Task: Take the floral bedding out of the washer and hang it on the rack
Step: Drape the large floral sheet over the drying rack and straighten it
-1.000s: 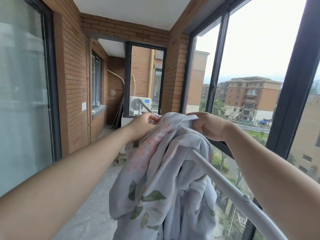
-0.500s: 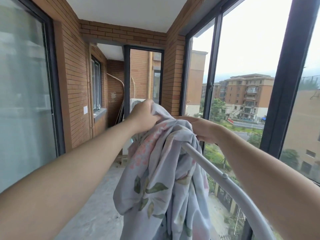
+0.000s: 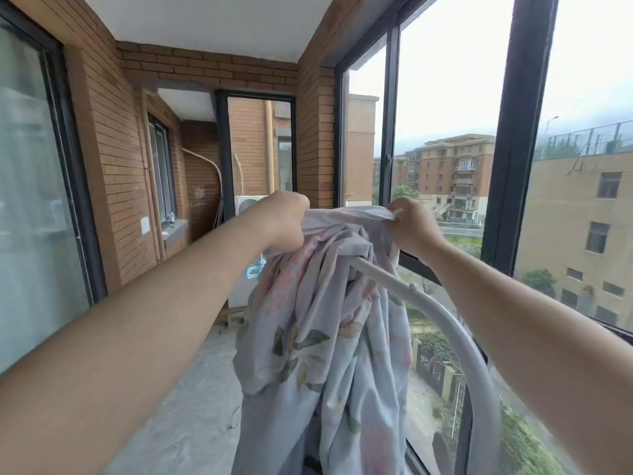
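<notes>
Landmark for positions: the white rack bar [image 3: 387, 275], a curved tube rising from lower right toward the middle of the view.

Change since a second ago: the two hands, then close together on one bunched knot of cloth above the bar, are now well apart. A band of the floral bedding [image 3: 329, 323] is stretched taut between them, above the far end of the bar. Camera has also tilted; more window [image 3: 445, 97] shows.

Left hand [image 3: 286, 222]: left of the bar, fingers curled shut around a gathered fistful of the upper edge. Right hand [image 3: 412, 226]: just above and right of the bar, thumb and fingertips pinched narrow on a corner fold; a pale green tab shows at the pinch.

Bedding position: draped over the far end of the bar, most of it hanging in thick twisted folds below and to the left of the bar, down out of view. Washer not in view.

Judgement: removal from washer is done; hanging is under way. The edge is found and being opened. Cloth is not yet spread along the bar, so it would dry poorly as it lies. Risk: the heavy mass left of the bar may drag the rest off.
</notes>
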### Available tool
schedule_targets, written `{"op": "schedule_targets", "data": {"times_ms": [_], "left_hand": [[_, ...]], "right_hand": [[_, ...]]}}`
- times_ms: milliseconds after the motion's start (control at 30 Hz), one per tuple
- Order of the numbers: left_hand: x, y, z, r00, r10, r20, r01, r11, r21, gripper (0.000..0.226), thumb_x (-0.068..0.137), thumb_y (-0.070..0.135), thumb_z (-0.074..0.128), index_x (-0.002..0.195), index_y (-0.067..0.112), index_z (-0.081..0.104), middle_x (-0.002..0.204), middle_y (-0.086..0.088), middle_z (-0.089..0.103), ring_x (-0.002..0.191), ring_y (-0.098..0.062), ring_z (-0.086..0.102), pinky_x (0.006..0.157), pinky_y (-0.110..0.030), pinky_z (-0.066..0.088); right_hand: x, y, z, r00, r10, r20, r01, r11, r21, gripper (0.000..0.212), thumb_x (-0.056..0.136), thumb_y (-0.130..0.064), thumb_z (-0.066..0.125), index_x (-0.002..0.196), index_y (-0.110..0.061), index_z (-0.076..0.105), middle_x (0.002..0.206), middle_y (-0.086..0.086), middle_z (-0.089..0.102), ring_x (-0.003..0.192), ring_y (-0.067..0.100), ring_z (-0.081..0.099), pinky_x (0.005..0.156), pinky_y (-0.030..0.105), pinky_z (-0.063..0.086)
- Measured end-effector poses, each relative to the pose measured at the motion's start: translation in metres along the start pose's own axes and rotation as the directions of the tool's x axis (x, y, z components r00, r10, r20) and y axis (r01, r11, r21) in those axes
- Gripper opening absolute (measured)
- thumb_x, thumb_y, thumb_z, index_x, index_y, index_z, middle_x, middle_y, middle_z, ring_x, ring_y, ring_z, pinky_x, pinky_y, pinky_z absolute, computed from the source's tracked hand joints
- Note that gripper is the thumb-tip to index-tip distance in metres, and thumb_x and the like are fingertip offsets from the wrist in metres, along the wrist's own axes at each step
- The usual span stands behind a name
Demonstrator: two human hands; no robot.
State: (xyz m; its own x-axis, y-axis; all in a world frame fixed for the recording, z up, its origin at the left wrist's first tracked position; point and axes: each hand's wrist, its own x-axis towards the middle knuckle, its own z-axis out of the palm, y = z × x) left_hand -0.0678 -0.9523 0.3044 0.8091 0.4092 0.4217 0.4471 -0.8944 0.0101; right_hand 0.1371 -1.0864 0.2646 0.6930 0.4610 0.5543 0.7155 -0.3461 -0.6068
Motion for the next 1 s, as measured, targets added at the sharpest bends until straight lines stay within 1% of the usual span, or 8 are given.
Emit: {"op": "schedule_targets", "data": {"times_ms": [233,333,433,500,633,767,900,1000], "left_hand": [[-0.034,-0.05,0.024,0.957,-0.164,0.24,0.091,0.954,0.287,0.012,0.079,0.027,0.059,0.083,0.016,0.061,0.089,-0.003,0.062,0.078,-0.021,0.058,0.071,-0.034,0.05],[-0.055,-0.07,0.007,0.956,-0.273,-0.109,0.293,0.915,0.279,0.017,0.086,0.024,0.057,0.098,0.016,0.066,0.101,-0.011,0.065,0.092,-0.032,0.064,0.073,-0.036,0.047],[-0.082,-0.077,-0.025,0.752,-0.284,-0.594,0.34,0.94,-0.019,0.011,0.09,0.018,0.053,0.094,0.014,0.062,0.082,-0.013,0.063,0.077,-0.037,0.059,0.06,-0.033,0.038],[-0.099,-0.076,-0.032,0.655,-0.326,-0.681,0.225,0.945,-0.237,0.007,0.089,0.02,0.054,0.087,0.017,0.06,0.071,-0.005,0.054,0.068,-0.031,0.047,0.057,-0.033,0.035],[-0.123,-0.097,-0.01,0.857,-0.109,-0.503,0.079,0.994,-0.08,0.026,0.092,0.042,0.054,0.084,0.018,0.061,0.079,-0.01,0.067,0.075,-0.035,0.058,0.067,-0.037,0.047],[-0.146,-0.113,0.019,0.992,0.098,0.086,-0.126,0.877,0.463,0.068,0.087,0.081,0.029,0.088,0.024,0.065,0.089,-0.002,0.065,0.081,-0.027,0.062,0.062,-0.032,0.042],[-0.158,-0.097,0.056,0.924,0.121,0.362,-0.209,0.954,0.215,0.046,0.079,0.068,0.052,0.08,0.023,0.061,0.084,0.005,0.064,0.077,-0.02,0.06,0.069,-0.033,0.053],[-0.156,-0.098,0.064,0.936,0.091,0.34,-0.091,0.996,-0.016,0.025,0.074,0.047,0.062,0.071,0.022,0.056,0.077,0.004,0.061,0.076,-0.021,0.062,0.064,-0.031,0.052]], "right_hand": [[-0.034,-0.011,-0.022,0.991,-0.023,-0.134,0.013,0.997,-0.078,0.025,0.094,-0.007,0.053,0.105,-0.027,0.063,0.097,0.002,0.067,0.078,0.023,0.067,0.071,0.048,0.061],[-0.046,-0.018,-0.026,0.998,0.013,-0.066,-0.02,0.993,-0.116,0.028,0.093,-0.007,0.056,0.105,-0.03,0.065,0.105,0.002,0.069,0.086,0.023,0.067,0.08,0.048,0.061],[-0.06,-0.031,-0.023,0.997,0.01,-0.083,-0.023,0.988,-0.15,0.03,0.092,-0.009,0.055,0.11,-0.028,0.068,0.103,0.003,0.07,0.082,0.023,0.067,0.076,0.047,0.062],[-0.068,-0.04,-0.024,0.996,0.0,-0.095,-0.016,0.987,-0.161,0.031,0.093,-0.007,0.052,0.11,-0.026,0.069,0.096,0.005,0.071,0.07,0.021,0.065,0.064,0.042,0.062],[-0.086,-0.046,-0.038,0.991,0.128,-0.047,-0.128,0.992,-0.005,0.037,0.099,0.002,0.046,0.117,-0.023,0.067,0.103,0.007,0.064,0.061,0.025,0.068,0.044,0.036,0.059],[-0.104,-0.043,-0.056,0.973,0.209,0.094,-0.207,0.978,-0.024,0.04,0.1,0.0,0.051,0.131,-0.022,0.064,0.116,0.01,0.059,0.065,0.017,0.057,0.034,0.016,0.044],[-0.115,-0.035,-0.064,0.961,0.262,0.094,-0.26,0.965,-0.028,0.038,0.099,-0.001,0.053,0.131,-0.019,0.065,0.095,0.007,0.064,0.063,0.018,0.056,0.034,0.015,0.041],[-0.124,-0.03,-0.07,0.937,0.329,0.119,-0.338,0.938,0.072,0.037,0.097,0.0,0.06,0.129,-0.017,0.066,0.109,0.01,0.067,0.068,0.026,0.073,0.048,0.029,0.059]]}}
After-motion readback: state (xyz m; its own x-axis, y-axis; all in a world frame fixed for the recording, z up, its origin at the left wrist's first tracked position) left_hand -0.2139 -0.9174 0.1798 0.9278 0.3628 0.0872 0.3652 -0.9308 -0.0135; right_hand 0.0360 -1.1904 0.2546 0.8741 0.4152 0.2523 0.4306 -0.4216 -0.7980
